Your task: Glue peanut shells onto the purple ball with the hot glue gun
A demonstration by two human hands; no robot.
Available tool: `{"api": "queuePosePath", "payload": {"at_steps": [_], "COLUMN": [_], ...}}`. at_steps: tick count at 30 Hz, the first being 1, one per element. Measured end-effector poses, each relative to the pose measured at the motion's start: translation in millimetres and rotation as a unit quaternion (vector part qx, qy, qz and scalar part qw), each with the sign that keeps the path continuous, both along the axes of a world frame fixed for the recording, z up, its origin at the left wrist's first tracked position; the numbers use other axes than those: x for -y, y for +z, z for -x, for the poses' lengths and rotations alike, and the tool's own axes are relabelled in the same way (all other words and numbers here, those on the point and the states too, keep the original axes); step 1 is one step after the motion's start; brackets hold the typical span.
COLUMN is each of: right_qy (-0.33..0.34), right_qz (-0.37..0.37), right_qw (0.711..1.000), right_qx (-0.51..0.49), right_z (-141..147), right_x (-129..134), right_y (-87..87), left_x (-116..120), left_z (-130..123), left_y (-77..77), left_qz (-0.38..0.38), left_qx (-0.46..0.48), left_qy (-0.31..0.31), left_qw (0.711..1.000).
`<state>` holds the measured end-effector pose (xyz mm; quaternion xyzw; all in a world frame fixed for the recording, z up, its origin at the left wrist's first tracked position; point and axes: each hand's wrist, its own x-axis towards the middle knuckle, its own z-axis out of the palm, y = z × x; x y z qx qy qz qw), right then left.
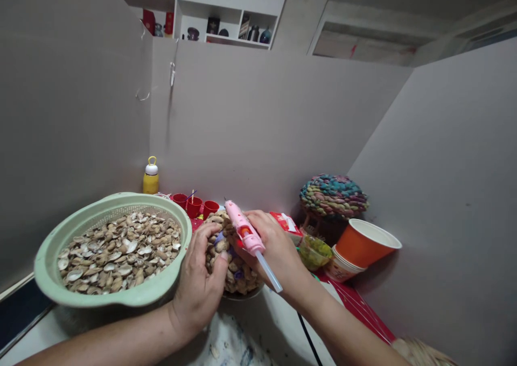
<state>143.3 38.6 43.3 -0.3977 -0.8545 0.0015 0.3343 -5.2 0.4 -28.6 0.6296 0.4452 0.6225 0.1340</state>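
My right hand (271,242) is closed around a pink hot glue gun (243,227), with a clear glue stick (269,271) sticking out of its rear end. The nozzle points away from me, up and to the left. Under it sits a rounded object covered in peanut shells (234,282), with purple patches showing between the shells. My left hand (200,280) grips the left side of this object, thumb and fingers curved against it. A pale green colander (44,269) full of loose, split peanut shells (121,247) stands left of my left hand.
Red cups (194,207) and a yellow bottle (151,183) stand at the back. To the right are a green bowl (314,253), an orange paper tub (355,245), stacked paper bowls (341,266) and a multicoloured braided piece (333,194). A black cord (309,336) runs below my right forearm.
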Motion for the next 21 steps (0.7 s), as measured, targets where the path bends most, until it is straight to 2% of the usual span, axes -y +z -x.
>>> {"api": "queuePosePath", "payload": {"at_steps": [6,14,18,21], "right_qy": [0.017,-0.013,-0.025,-0.027], "right_qz": [0.007,-0.048,-0.053,-0.037], "right_qw": [0.999,0.994,0.985,0.974], "right_qx": [-0.033,-0.096,-0.162,-0.222], "right_z": [-3.5,-19.6,-27.7,-32.1], "right_x": [1.6,11.4,23.7,34.6], "right_y": [0.6,2.7,-8.2,-19.1], "left_x": [1.5,9.4,25.3,35.5], "left_z": [0.9,-0.4,-1.8,-4.5], "left_y": [-2.5,-0.5,1.4,-4.7], "left_qz": [-0.003,-0.008,-0.065,-0.165], "left_qx": [-0.012,-0.01,-0.028,-0.059], "left_qy": [-0.01,0.01,0.007,-0.031], "left_qw": [1.0,1.0,0.997,0.984]}}
